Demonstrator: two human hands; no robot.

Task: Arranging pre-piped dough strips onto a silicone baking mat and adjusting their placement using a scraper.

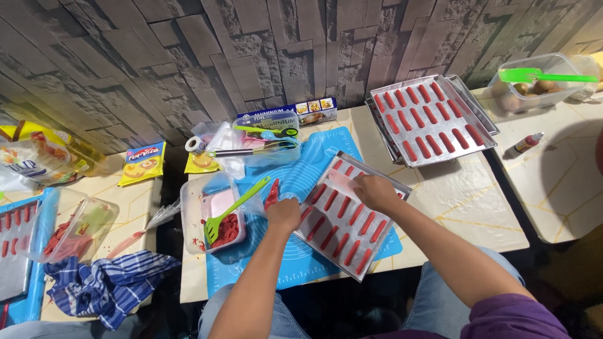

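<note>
From the head view, we see our left hand closed around a piping bag of red batter, its tip pointing down toward the near tray. That tray lies tilted on the blue mat, on the table. Our right hand rests on the tray's upper part with fingers loosely curled; we cannot tell whether it pinches anything.

The near tray already carries rows of short red strips over most of its surface. Only the upper corner under the right hand looks partly unfilled, so we judge this tray close to full. Behind it, a second tray sits on top of a stack, filled edge to edge with the same red strips, and looks finished.

As for containers, the clear tub just left of the mat holds a small remainder of red batter and a green spatula. A second clear tub behind it holds utensils, including a whisk. At far right, a clear box holds brown eggs, with a green spatula laid across its rim. At far left, another tub has red smears inside, beside a blue striped cloth.
</note>
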